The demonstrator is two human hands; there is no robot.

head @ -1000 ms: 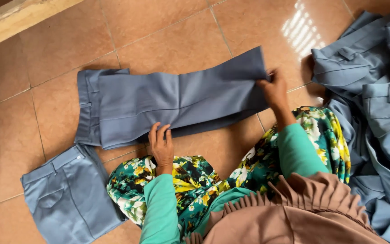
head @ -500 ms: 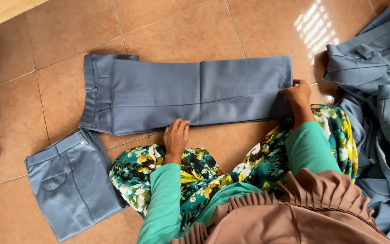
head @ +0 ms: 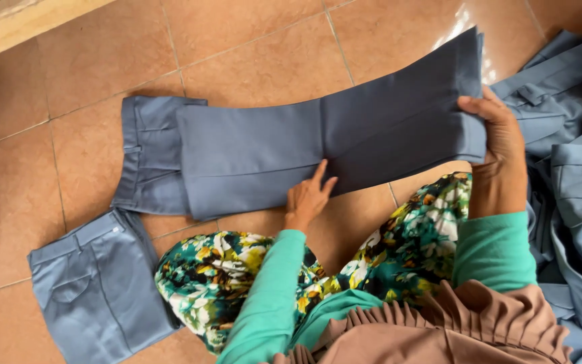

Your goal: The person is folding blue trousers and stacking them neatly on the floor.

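Person sits on the floor, green sleeves and floral skirt (head: 399, 249) lowest in view. Since the earlier frame the hem end of the grey-blue trousers (head: 318, 148) has come up off the tiles; it lay flat before. Right hand (head: 500, 152) now grips that hem end, fingers curled over the top, thumb under. Left hand (head: 310, 197) has slid onto the mid-leg, fingers loosely spread, index pointing up, pressing flat, holding nothing.

Trousers' long axis runs left to right, tilted up toward the right; waistband on the left, flat on the tiled floor (head: 257, 47), hem on the right, raised.

A folded pair (head: 95, 290) lies near the left knee, apart from the waistband. Loose pile of the same cloth (head: 574, 168) crowds the right edge, just beside the right hand. Bare tile beyond the trousers; wooden plank (head: 28, 27) at far upper left.
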